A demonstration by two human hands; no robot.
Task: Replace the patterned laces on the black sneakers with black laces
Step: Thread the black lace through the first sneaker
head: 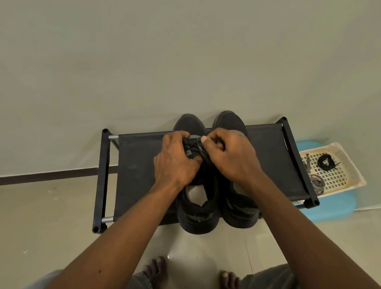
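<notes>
Black lace [194, 147] lies crossed between the fingers [204, 139]: right hand [231, 153] pinches a strand, left hand [174, 160] curls over the eyelet row of the left sneaker [198, 215]. Its long axis runs away from the person, toe to wall, on the shoe rack [140, 174]. Both wrists are bent down over it. Likely next pull: sideways, across that axis.

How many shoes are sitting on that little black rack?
2. The left sneaker lies under both hands: the left hand holds it, and the right hand pinches its lace. The right sneaker stands beside it, partly hidden by the right hand. No others show.
</notes>
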